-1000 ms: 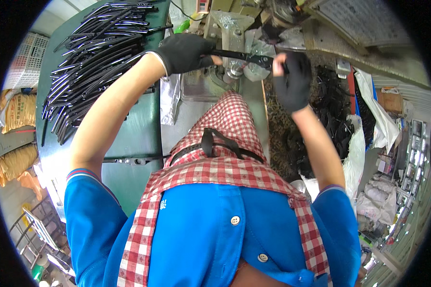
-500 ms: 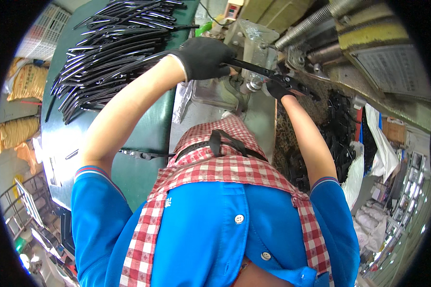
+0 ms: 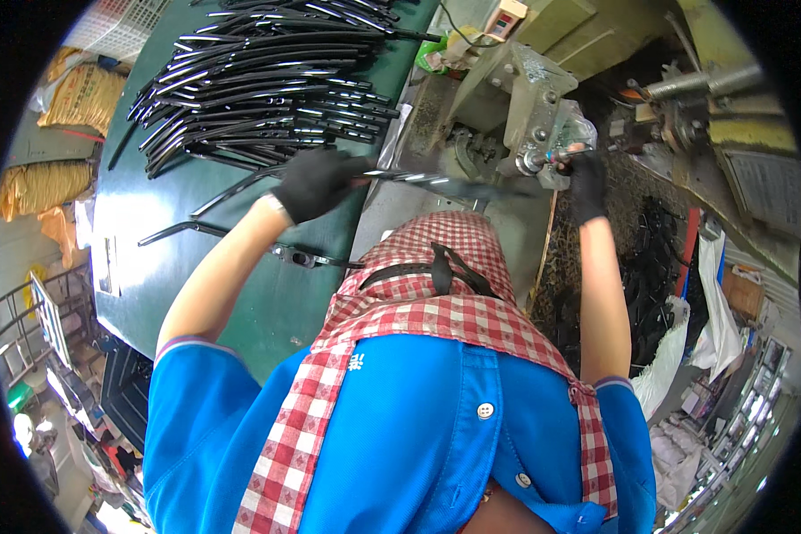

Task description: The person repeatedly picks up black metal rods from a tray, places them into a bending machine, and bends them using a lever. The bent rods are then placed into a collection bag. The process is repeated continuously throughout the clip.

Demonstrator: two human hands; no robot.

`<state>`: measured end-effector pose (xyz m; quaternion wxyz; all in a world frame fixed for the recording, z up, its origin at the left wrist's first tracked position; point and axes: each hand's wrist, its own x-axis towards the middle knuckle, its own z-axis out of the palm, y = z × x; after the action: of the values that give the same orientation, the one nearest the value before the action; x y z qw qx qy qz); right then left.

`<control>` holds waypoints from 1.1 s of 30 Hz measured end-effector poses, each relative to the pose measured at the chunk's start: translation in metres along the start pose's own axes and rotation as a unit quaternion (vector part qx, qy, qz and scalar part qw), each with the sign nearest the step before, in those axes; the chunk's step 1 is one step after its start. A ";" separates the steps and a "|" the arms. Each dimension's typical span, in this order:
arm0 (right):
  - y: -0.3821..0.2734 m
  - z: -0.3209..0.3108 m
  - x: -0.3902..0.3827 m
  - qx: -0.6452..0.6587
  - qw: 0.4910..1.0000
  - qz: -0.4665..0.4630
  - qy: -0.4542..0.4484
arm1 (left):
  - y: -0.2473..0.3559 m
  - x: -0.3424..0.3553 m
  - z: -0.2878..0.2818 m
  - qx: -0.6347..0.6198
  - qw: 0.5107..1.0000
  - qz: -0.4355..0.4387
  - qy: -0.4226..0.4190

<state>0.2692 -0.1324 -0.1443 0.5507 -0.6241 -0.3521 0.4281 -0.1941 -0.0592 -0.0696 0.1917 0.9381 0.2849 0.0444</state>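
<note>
My left hand (image 3: 319, 185), in a black glove with bare fingertips, is closed around a long black metal arm (image 3: 427, 181), shaped like a wiper arm. Its right part is smeared by motion and reaches over the metal bench toward the machine. At the machine's round metal fixture (image 3: 531, 161), my gloved right hand (image 3: 587, 185) is raised with its fingertips pinched together. A small bit of red and blue shows at those fingertips, too small to name. Another black arm (image 3: 307, 258) lies on the green table close to my apron.
A large pile of similar black arms (image 3: 267, 89) covers the far part of the green table (image 3: 231, 303). The greenish machine (image 3: 529, 98) stands ahead, with a control box (image 3: 505, 18) behind. Black parts (image 3: 654, 258) fill a container at right, beside white sacking (image 3: 667, 356).
The black arm has come away from the machine fixture and swung left and nearer with my left hand. My right hand has let go of its end and moved right, up to the fixture.
</note>
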 end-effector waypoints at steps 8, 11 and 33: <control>-0.130 0.047 -0.062 0.047 0.999 -0.005 -0.008 | -0.090 -0.177 0.037 0.059 0.953 -0.293 0.057; -0.121 0.045 -0.057 0.043 0.999 0.009 -0.020 | -0.114 -0.163 0.032 0.087 0.931 -0.299 0.191; 0.023 -0.209 -0.205 -0.719 0.636 -0.014 0.280 | -0.100 -0.022 -0.024 0.117 0.978 -0.047 0.166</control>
<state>0.3823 -0.4033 -0.1312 0.0055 -0.9078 -0.3863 -0.1634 -0.2686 0.0127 -0.0853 0.0326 0.9191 0.3600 0.1568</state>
